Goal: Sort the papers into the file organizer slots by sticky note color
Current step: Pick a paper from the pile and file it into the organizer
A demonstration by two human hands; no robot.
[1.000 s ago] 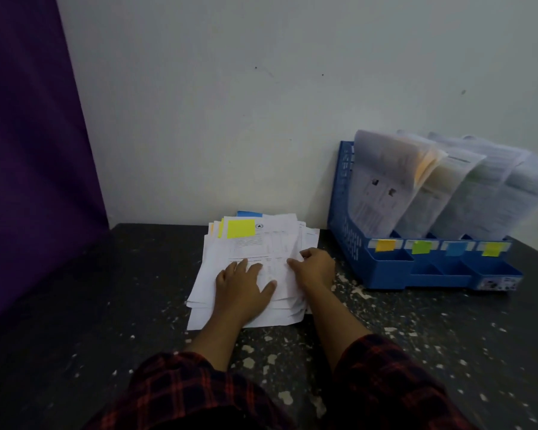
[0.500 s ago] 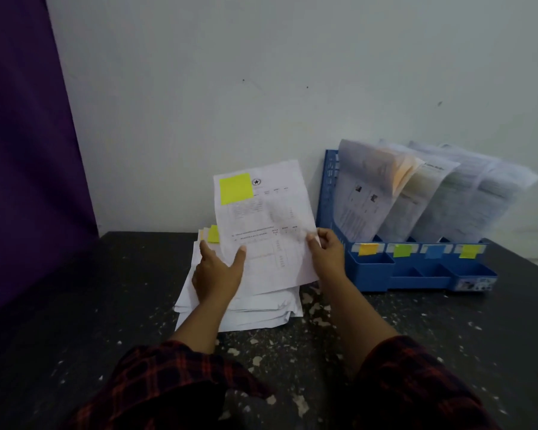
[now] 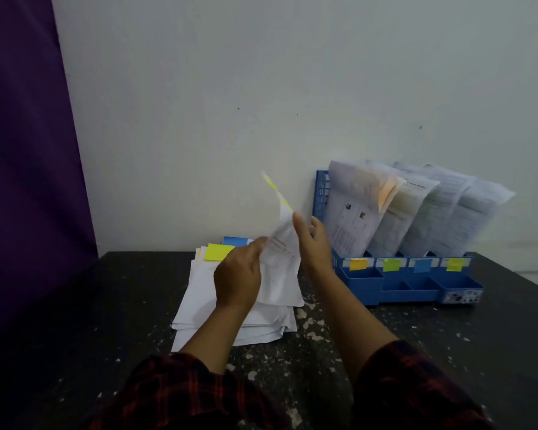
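Standing at the right on the dark table, the blue file organizer holds papers in four slots. Left of it lies the paper stack. Nearer the organizer, above the stack, both hands hold one sheet with a yellow sticky note: the left hand pinches its left edge and the right hand grips its right edge.

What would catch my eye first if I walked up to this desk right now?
Probably the sheet of paper held up in the middle, turned edge-on, a yellow sticky note near its top, with the left hand and right hand holding it above the white paper pile. Next, the blue file organizer on the right by the wall, stuffed with papers and tagged orange, green, blue and yellow.
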